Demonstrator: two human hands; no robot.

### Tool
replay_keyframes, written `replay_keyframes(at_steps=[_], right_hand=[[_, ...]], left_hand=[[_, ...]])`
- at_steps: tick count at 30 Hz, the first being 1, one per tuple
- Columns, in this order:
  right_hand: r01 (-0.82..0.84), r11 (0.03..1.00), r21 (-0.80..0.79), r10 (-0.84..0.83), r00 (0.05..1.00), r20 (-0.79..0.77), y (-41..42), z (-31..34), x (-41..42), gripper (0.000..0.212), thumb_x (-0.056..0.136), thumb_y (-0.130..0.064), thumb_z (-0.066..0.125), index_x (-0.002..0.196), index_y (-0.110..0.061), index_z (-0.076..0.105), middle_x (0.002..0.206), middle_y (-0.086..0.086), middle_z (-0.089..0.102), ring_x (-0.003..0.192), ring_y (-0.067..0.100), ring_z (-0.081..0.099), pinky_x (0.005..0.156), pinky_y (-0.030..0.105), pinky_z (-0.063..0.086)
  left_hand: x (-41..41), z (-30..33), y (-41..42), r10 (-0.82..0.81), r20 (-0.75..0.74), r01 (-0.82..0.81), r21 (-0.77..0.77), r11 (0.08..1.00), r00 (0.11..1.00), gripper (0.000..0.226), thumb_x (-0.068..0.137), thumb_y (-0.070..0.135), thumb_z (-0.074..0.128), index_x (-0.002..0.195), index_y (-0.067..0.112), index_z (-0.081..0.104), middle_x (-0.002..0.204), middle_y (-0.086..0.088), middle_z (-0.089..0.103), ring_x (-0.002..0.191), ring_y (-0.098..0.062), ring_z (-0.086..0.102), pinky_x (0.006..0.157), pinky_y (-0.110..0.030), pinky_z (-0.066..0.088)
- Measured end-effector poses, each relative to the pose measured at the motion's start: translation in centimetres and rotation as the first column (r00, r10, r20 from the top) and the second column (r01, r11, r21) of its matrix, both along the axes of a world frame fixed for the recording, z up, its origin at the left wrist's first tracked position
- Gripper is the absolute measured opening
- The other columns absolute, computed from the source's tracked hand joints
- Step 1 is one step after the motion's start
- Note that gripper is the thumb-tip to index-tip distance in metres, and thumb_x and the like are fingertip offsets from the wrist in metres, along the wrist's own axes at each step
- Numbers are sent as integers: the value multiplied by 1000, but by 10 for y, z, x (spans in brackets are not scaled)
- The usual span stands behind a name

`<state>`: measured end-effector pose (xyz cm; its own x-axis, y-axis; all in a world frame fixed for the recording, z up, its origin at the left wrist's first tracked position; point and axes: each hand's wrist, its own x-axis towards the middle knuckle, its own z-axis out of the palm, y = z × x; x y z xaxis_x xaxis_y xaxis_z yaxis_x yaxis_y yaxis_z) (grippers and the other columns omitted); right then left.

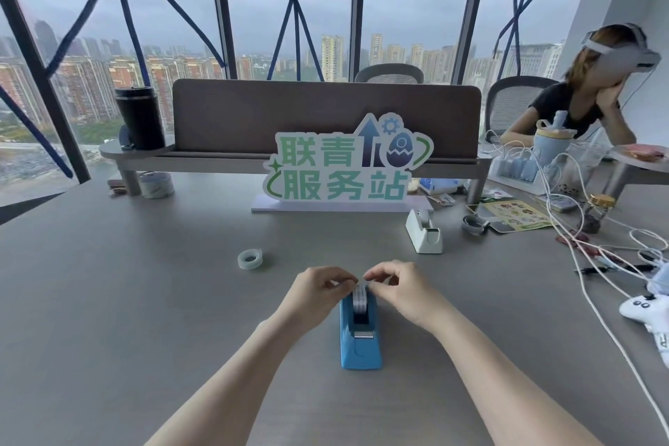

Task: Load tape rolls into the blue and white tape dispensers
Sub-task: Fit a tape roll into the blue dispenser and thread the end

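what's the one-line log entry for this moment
stage: seating roll in blue dispenser | left hand + right hand: pinching tape roll | spare roll: on table | white dispenser: untouched

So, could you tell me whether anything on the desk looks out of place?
Only the small clear tape roll, lying loose on the grey desk, apart from both dispensers. White cables sprawl tangled at the right edge.
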<state>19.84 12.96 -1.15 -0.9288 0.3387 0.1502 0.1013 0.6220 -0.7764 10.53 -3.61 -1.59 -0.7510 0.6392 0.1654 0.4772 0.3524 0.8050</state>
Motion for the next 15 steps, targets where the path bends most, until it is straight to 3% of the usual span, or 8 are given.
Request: replay_keyframes(at_steps=[4,7,15], right_hand=[[-42,998,41,43,999,-18,-2,0,8,15,78,-34,76,92,-29,72,92,-11,65,64,3,50,67,23,44],[-24,997,78,25,1000,-14,-3,-2,7,21,77,-40,77,93,-29,73,94,-10,64,66,2,50,66,23,41],[-11,994,112,10,1000,13,-6,6,2,3,86,-35,68,85,-34,71,89,-13,64,82,4,57,78,31,47]], left_hand=[[-1,0,0,0,4,0,-3,1000,1000,17,87,26,61,95,23,76,92,6,73,81,-7,63,76,-22,48],[-2,-1,1,-11,3,11,-22,1000,1000,19,87,29,61,97,22,76,95,4,73,84,-9,64,75,-23,48],[-3,-3,1,-20,82,16,41,999,996,17,87,16,61,92,22,76,93,3,76,90,-13,69,88,-32,53]])
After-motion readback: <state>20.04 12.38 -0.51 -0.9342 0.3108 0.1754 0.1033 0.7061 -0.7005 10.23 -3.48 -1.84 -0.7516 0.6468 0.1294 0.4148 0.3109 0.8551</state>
